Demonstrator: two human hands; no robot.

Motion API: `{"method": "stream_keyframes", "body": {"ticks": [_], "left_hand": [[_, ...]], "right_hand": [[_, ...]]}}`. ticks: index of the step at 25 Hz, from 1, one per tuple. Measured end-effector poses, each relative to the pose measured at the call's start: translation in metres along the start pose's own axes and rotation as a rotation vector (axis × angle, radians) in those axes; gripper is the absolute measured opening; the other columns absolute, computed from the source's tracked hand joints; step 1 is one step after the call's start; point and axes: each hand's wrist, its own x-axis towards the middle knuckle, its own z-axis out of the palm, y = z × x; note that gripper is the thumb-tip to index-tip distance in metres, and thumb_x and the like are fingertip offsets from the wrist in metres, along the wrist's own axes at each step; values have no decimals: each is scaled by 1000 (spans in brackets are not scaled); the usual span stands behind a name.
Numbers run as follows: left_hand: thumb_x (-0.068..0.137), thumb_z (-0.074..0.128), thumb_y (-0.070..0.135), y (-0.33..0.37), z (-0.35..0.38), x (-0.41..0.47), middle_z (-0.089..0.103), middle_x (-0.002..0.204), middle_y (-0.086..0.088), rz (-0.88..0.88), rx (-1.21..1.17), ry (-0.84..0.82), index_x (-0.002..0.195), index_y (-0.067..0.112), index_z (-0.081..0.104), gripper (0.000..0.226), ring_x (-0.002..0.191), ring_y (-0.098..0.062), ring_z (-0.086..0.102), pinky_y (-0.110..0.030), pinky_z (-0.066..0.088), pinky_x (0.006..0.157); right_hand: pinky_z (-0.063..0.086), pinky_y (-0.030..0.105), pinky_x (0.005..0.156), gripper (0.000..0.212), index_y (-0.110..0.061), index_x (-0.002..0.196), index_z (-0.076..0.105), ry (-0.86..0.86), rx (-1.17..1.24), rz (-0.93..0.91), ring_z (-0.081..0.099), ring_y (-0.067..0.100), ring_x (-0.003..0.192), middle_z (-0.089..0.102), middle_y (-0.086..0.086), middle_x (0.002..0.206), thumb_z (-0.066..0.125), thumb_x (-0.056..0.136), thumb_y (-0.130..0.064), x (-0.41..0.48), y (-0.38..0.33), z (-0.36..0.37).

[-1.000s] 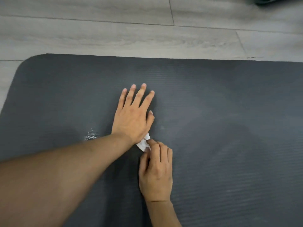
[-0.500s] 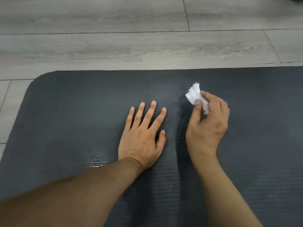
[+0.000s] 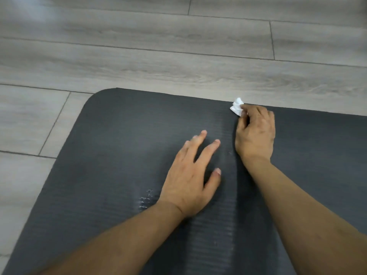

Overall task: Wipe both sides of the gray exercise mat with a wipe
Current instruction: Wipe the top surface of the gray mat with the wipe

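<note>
Right hand (image 3: 255, 133) pushed wipe (image 3: 237, 106) up to mat (image 3: 111, 151) far edge, fingers pinching it. Left hand (image 3: 191, 179) flat, fingers spread, bracing. Overlap strokes, press evenly.

Pale print (image 3: 146, 199) on the gray mat (image 3: 119, 145), perhaps a logo, unreadable.

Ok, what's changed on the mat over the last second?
The right hand, pinching the wipe, swept forward from beside the left hand to the far edge of the mat. The left hand stayed open, palm down on the mat, and the wipe is still pinched.
</note>
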Motion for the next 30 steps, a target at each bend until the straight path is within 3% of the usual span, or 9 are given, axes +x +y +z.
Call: {"method": "stream_keyframes", "body": {"ticks": [3,5,9,17,21,24,26,28,30], "left_hand": [[99,35,40,-81,-38,-23,33,163,-9,-311,171,170,152,19,43,57,150,-32,30,-48,18,126],[98,30,46,-123,-58,-40,27,166,-8,-452,275,141,155,26,36,61,154,-30,22,-49,13,126],[98,26,51,-133,-58,-39,17,170,0,-465,302,92,160,35,24,64,157,-23,10,-48,5,127],[99,25,49,-133,-56,-36,17,169,-4,-440,313,88,161,33,22,64,157,-28,10,-54,6,126],[99,25,48,-137,-55,-35,16,170,-3,-435,320,94,160,34,21,63,157,-27,8,-54,4,127],[100,29,47,-140,-54,-35,18,169,-5,-406,328,97,156,30,23,59,157,-29,9,-56,6,126],[99,29,47,-141,-53,-34,19,169,-6,-401,320,96,156,29,26,60,157,-29,10,-55,5,126],[99,28,47,-140,-54,-35,18,169,-5,-425,309,108,159,31,26,62,157,-28,9,-54,4,126],[98,27,47,-138,-55,-35,18,169,-5,-425,309,105,160,32,23,64,157,-29,10,-55,4,126]], "right_hand": [[39,29,86,24,-14,111,66,-9,-1,20,48,26,96,65,4,106,49,94,-14,-2,0,1],[37,28,85,22,-12,110,65,5,1,16,49,27,95,65,5,104,49,95,-15,0,-2,0],[38,27,83,23,-14,110,67,3,-25,12,48,25,94,65,3,104,50,94,-15,0,-1,3],[36,25,77,29,-13,108,71,-39,-126,27,53,29,91,69,5,106,52,89,-3,-2,-49,20],[39,30,76,28,-10,95,75,-274,22,-326,61,34,86,72,9,94,57,76,1,-9,-177,101],[46,30,88,31,-23,116,69,-629,-93,-545,53,21,111,65,-1,116,47,95,-14,-5,-265,142],[46,30,90,31,-24,119,66,-740,-156,-636,50,18,115,62,-3,119,45,97,-18,-1,-265,139],[44,32,87,29,-17,114,68,-633,-153,-518,53,25,109,65,3,115,49,93,-13,3,-206,109],[40,33,81,29,-11,108,71,-336,-184,-227,57,34,98,69,10,106,53,86,-4,3,-119,50]]}}
